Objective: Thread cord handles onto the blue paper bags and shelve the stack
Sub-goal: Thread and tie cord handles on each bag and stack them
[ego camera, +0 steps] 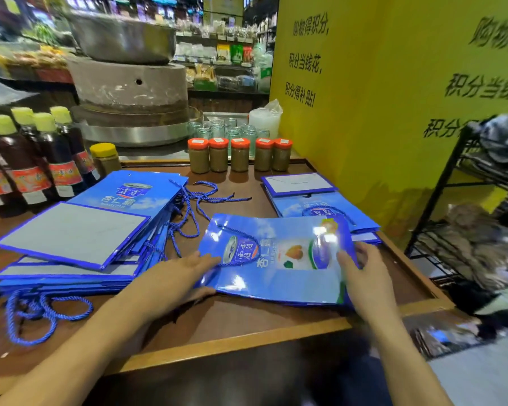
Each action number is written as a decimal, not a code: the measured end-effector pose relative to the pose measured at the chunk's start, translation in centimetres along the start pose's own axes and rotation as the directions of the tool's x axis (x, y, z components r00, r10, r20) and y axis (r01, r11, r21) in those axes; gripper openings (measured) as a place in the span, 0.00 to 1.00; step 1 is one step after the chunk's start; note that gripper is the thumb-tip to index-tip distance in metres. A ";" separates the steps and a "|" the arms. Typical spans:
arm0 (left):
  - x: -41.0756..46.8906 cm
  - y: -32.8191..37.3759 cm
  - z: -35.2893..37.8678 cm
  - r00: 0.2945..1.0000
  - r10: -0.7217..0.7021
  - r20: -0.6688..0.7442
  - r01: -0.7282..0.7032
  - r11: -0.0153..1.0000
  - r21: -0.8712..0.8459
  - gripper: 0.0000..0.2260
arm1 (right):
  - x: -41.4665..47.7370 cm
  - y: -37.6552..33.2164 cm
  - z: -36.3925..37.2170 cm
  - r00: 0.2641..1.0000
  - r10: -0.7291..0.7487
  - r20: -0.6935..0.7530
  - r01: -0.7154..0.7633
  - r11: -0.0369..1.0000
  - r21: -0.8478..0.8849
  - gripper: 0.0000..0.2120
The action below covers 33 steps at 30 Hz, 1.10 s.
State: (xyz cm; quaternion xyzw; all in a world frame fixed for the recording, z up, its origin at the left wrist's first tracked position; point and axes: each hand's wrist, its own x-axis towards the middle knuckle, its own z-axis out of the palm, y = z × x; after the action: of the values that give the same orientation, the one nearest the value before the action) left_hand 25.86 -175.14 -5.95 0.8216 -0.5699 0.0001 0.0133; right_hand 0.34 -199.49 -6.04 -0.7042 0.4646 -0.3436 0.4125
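roughly at the centre of the frame, a little right, a flat blue bag (279, 259) lies on the wooden table (247, 338), its glossy printed face up and a blue cord handle (241, 233) looped across its upper left part. the left hand (188, 272) pinches the bag's left edge, fingers on top and thumb underneath. the right hand (362, 278) grips the right edge, thumb on the printed face and fingers curled round behind; it is slightly blurred. the bag's near edge sits just above the tabletop, with a band of bare wood between it and the table's raised front rim.

to the left, a tall stack of folded bags (71, 241) fills the centre left, grey bases upward, its near corner close to the left wrist. loose cords (195, 205) sprawl in the gap between that stack and the held bag, and more cord loops (41, 313) hang from the stack's front edge at lower left. a smaller pile of bags (314, 202) lies at upper right of the table, just beyond the held bag's far edge and close to the right rim.

along the far edge stand five orange-lidded jars (239, 155), with a strip of open wood before them. dark bottles (41, 162) with yellow caps crowd the upper left. a yellow wall (393, 112) and a black wire rack (452, 200) close off the right side.
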 end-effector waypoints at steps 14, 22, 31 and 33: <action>-1.7 0.7 -5.3 0.809 -0.302 -0.505 -0.018 0.845 -0.535 0.10 | 1.0 -8.1 5.8 0.899 -0.097 0.427 -0.109 0.895 0.433 0.21; -0.9 -0.6 -6.2 0.751 -0.500 -0.432 -0.061 0.598 -0.799 0.12 | -0.6 -5.6 6.2 0.675 -0.246 0.696 -0.278 0.789 0.548 0.24; 2.9 -1.2 -2.8 0.792 -0.610 -0.008 0.224 0.303 -0.926 0.14 | -3.3 -6.1 6.5 0.719 0.004 0.695 -0.398 0.822 0.408 0.16; 3.7 -1.5 -1.8 0.780 -0.620 0.086 0.306 0.259 -0.916 0.14 | -3.6 -5.8 6.3 0.690 0.056 0.721 -0.465 0.799 0.382 0.17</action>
State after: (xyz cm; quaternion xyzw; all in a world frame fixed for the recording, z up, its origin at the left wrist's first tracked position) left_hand 28.62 -177.99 -4.17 0.8027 -0.1981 -0.1854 0.5311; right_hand 6.79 -193.17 -3.90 -0.5572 0.2651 -0.1130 0.7788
